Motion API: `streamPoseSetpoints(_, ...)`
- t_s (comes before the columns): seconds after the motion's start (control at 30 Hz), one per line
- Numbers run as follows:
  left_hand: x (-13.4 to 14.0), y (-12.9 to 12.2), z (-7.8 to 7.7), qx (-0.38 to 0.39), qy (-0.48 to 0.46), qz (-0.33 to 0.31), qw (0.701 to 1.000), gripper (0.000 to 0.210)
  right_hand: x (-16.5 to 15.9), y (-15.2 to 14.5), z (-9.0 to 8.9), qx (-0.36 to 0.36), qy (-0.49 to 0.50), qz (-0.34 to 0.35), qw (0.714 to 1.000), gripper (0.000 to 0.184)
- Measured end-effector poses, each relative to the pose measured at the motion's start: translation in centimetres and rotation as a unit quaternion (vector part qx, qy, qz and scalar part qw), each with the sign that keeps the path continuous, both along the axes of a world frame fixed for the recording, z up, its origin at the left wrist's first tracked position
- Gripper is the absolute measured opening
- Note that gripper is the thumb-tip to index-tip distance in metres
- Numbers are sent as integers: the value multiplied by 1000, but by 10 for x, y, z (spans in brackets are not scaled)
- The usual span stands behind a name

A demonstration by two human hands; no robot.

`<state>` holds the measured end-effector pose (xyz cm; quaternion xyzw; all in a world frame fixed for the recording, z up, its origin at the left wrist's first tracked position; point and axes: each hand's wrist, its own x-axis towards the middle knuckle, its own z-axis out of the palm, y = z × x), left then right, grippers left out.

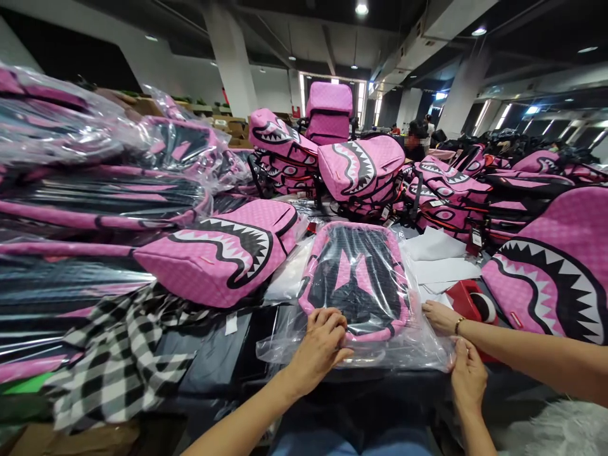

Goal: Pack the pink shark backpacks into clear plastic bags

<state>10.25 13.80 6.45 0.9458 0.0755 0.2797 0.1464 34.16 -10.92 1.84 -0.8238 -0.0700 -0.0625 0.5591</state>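
Observation:
A pink and black backpack (356, 278) lies back panel up inside a clear plastic bag (304, 351) in front of me. My left hand (323, 339) is closed at the near edge, its bent fingers gripping the plastic by the backpack's pink border. At the bag's near right corner, my right hand (468, 373) pinches the plastic between thumb and fingers. Another person's hand (441, 318), with a bracelet on the wrist, reaches in from the right and touches the bag's right side.
Bagged backpacks (104, 199) are piled at the left. An unbagged shark-mouth backpack (228, 253) lies beside a checkered cloth (118, 354). White sheets (439, 253) and a red tape dispenser (468, 301) sit at the right, near another backpack (555, 272). More pink backpacks (361, 168) are stacked behind.

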Motion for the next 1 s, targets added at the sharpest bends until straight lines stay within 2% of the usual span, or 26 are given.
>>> streamPoseSetpoints(0.1,2,7,4,-14,-15,-32,999,12,0,-3,1,-12,-17,5,1000,83)
streamPoseSetpoints(0.17,9,15,8,-45,4,-46,998,16,1,-5,1,-5,-31,5,999,78)
streamPoseSetpoints(0.3,25,32,16,-175,120,-29,977,24,6,2,0,9,16,21,1000,75)
streamPoseSetpoints(0.37,30,35,18,-209,157,-12,965,24,9,7,-1,19,53,30,998,76)
streamPoseSetpoints(0.43,32,33,19,-214,172,7,962,22,13,8,-1,17,75,38,996,76)
streamPoseSetpoints(0.53,34,26,21,-197,188,31,962,22,24,-4,3,-32,54,59,996,71)
streamPoseSetpoints(0.67,34,23,23,-178,205,28,962,24,55,-42,25,-112,-49,19,992,62)
streamPoseSetpoints(0.73,34,25,23,-175,204,17,963,24,78,-61,37,-159,-120,-8,980,62)
streamPoseSetpoints(0.8,34,28,22,-178,205,6,962,25,103,-75,47,-217,-151,-22,964,60)
streamPoseSetpoints(0.9,33,31,20,-185,212,1,960,26,133,-86,52,-261,-91,-15,961,52)
streamPoseSetpoints(1.0,33,32,18,-180,204,5,962,28,147,-89,49,-247,-31,27,968,44)
